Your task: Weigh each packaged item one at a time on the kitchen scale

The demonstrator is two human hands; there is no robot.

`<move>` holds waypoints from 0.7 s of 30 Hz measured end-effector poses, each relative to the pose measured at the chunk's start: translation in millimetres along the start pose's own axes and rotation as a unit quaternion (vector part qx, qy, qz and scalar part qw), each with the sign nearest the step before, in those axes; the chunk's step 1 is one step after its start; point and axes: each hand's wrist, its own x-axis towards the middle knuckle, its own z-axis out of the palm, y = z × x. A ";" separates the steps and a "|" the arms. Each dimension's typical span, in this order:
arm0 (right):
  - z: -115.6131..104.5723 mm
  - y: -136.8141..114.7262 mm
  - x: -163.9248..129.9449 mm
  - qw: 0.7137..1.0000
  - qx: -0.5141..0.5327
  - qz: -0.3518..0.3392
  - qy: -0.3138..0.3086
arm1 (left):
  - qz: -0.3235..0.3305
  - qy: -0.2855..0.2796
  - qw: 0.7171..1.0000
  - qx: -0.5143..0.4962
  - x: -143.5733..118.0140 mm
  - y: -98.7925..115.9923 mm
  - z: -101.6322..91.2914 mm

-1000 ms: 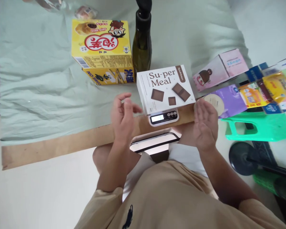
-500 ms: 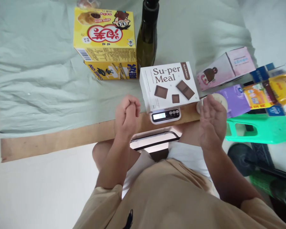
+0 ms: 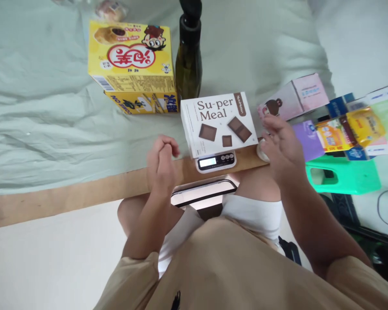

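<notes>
A white "Su-per Meal" box (image 3: 218, 122) lies on a small digital scale (image 3: 216, 161), whose lit display faces me. My left hand (image 3: 161, 165) hovers just left of the scale with its fingers curled shut and nothing in it. My right hand (image 3: 280, 148) is to the right of the box, fingers spread, holding nothing, and it covers a pale round object (image 3: 260, 151). Neither hand touches the box.
A yellow snack box (image 3: 132, 60) sits on another yellow box (image 3: 142, 103), beside a dark green bottle (image 3: 188, 60) on a pale green sheet (image 3: 42, 112). A pink box (image 3: 294, 97), a purple pack (image 3: 310, 138), colourful packets (image 3: 362, 127) and a green stool (image 3: 342, 176) lie to the right.
My left hand's fingers curled shut. My right hand moved up and away from me, level with the box's right side. The view shifted slightly.
</notes>
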 end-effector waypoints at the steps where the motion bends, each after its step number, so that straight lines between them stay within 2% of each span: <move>1: -0.9 -1.0 6.8 1.000 -0.012 0.013 -0.008 | -0.021 0.000 1.000 0.006 1.0 0.1 1.4; 3: -2.6 -3.1 20.2 0.998 -0.033 0.047 -0.037 | -0.072 -0.027 0.997 0.019 4.1 3.8 5.7; 5: -4.0 -6.0 32.9 0.991 -0.053 0.085 -0.084 | -0.103 -0.094 0.990 0.023 7.0 12.1 11.8; 8: -3.7 -12.5 49.1 0.978 -0.073 0.124 -0.151 | -0.092 -0.174 0.980 0.031 8.0 27.9 22.1; 12: -0.5 -24.8 61.9 0.949 -0.139 0.153 -0.240 | -0.100 -0.185 0.977 0.017 2.9 40.2 31.4; 14: -1.4 -30.9 63.5 0.939 -0.157 0.162 -0.259 | -0.095 -0.189 0.977 0.008 -1.2 45.0 33.6; 17: -10.4 -39.3 64.0 0.940 -0.146 0.168 -0.260 | -0.083 -0.195 0.977 0.015 -7.8 57.9 38.0; 21: -36.9 -55.1 78.2 0.959 -0.118 0.127 -0.225 | -0.059 -0.191 0.980 0.013 -2.1 85.4 55.9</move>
